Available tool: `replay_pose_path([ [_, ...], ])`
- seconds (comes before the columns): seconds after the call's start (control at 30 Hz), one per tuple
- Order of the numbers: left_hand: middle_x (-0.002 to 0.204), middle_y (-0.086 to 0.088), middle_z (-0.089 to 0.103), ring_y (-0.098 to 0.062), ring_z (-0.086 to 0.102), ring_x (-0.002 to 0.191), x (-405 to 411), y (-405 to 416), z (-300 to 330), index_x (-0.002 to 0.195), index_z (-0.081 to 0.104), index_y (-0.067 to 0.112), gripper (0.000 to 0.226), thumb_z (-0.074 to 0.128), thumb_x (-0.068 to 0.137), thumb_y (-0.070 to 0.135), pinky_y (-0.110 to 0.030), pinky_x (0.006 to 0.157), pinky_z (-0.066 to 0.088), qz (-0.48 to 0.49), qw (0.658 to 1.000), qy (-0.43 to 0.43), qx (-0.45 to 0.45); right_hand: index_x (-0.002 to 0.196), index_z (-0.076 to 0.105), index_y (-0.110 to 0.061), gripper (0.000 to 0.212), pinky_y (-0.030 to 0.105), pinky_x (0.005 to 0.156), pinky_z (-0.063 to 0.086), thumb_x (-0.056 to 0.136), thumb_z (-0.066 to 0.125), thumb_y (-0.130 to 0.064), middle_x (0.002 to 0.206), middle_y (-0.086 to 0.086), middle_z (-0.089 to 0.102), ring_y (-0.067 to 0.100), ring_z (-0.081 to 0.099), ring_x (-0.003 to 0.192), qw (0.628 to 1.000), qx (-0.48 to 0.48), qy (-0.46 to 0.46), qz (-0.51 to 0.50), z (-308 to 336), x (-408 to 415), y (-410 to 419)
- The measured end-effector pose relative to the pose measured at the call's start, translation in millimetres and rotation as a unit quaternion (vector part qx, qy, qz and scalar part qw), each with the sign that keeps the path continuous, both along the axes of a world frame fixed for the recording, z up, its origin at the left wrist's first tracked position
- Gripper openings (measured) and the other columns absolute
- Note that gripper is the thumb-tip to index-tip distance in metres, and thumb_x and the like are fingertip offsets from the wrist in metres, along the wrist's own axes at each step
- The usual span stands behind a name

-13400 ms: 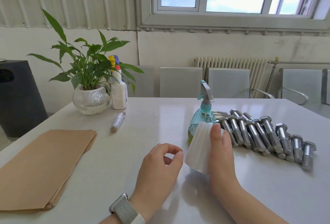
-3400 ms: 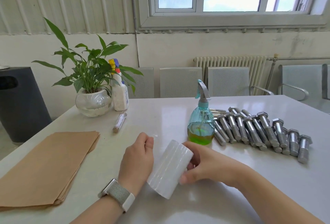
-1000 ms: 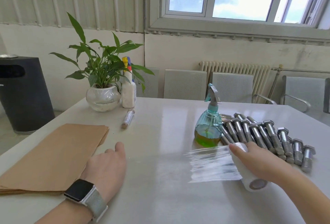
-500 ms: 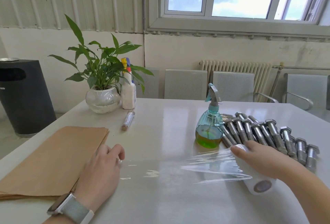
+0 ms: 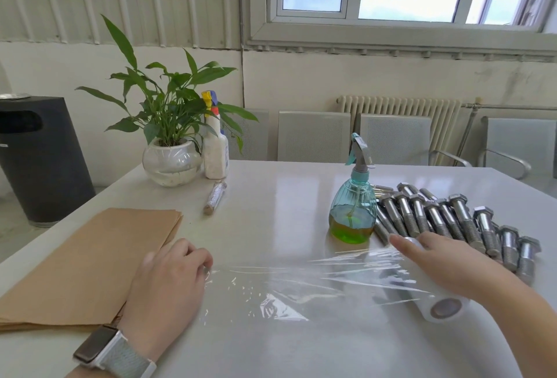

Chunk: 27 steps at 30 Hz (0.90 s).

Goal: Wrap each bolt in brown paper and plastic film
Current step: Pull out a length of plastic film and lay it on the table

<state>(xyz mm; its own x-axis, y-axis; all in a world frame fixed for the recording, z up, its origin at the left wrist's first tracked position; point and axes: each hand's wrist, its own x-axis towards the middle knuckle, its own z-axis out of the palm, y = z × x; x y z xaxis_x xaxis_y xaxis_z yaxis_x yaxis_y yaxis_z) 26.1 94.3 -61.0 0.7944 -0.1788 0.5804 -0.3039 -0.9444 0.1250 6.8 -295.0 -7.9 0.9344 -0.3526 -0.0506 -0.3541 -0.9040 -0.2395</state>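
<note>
Head view: roll [image 5: 443,307] mostly under flat right hand [image 5: 446,260], left hand [image 5: 168,284] pinching film [image 5: 271,284].

No legible text, label, brand, number or sign in the head view. White spray bottle [image 5: 215,151] beside the plant: surface blurred, no print resolvable. Teal spray bottle [image 5: 353,210] on the bench [image 5: 286,197]: clear body, no label showing. Watch [image 5: 95,346] on the left wrist: face dark, nothing displayed. Film roll [image 5: 443,308]: core end visible, no marking readable. Brown paper stack [image 5: 90,260]: plain surface. Bolts [image 5: 452,221]: head markings too small to tell. Black bin [image 5: 39,160]: a small pale mark at its left edge, unreadable.
</note>
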Motion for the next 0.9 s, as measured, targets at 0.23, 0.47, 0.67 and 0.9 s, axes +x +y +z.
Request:
replay_pose_path([
  [0.23,0.080,0.016,0.056,-0.012,0.061,0.082,6.5,11.9,-1.6,0.083,0.069,0.037,0.022,0.057,0.090,0.020,-0.031,0.066,0.035,-0.016,0.998,0.050,-0.018,0.097,0.049,-0.029,0.095,0.040,0.090,0.047,0.048,0.002,-0.095,0.091,-0.005,0.055,0.021,0.054,0.091,1.000,-0.001,0.015,-0.003,3.3,-2.4,2.0],
  [0.47,0.095,0.019,0.055,-0.009,0.055,0.099,8.3,10.0,-0.3,0.099,0.071,0.038,0.021,0.056,0.094,0.024,-0.028,0.076,0.028,-0.020,0.995,0.095,-0.013,0.084,0.050,-0.027,0.065,0.041,0.085,0.049,0.078,0.020,-0.085,0.082,-0.008,0.056,0.019,0.057,0.086,0.999,-0.034,-0.008,-0.006,-0.2,-0.4,1.7],
  [0.67,0.110,0.017,0.056,-0.009,0.054,0.110,4.9,8.3,5.3,0.104,0.072,0.034,0.018,0.057,0.095,0.031,-0.028,0.083,0.030,-0.019,0.993,0.106,-0.037,0.093,0.052,-0.028,0.085,0.038,0.084,0.049,0.063,0.007,-0.093,0.089,-0.007,0.059,0.016,0.057,0.086,0.999,-0.031,0.013,-0.009,6.2,-4.3,9.5],
  [0.9,0.093,0.019,0.057,-0.005,0.057,0.087,3.2,2.2,13.3,0.086,0.070,0.033,0.016,0.065,0.090,0.017,-0.030,0.078,0.036,-0.049,0.986,0.061,-0.145,0.119,0.048,-0.030,0.079,0.035,0.076,0.045,0.077,0.013,-0.088,0.093,-0.007,0.050,0.017,0.053,0.089,0.996,-0.077,0.042,-0.004,11.0,-10.3,21.8],
])
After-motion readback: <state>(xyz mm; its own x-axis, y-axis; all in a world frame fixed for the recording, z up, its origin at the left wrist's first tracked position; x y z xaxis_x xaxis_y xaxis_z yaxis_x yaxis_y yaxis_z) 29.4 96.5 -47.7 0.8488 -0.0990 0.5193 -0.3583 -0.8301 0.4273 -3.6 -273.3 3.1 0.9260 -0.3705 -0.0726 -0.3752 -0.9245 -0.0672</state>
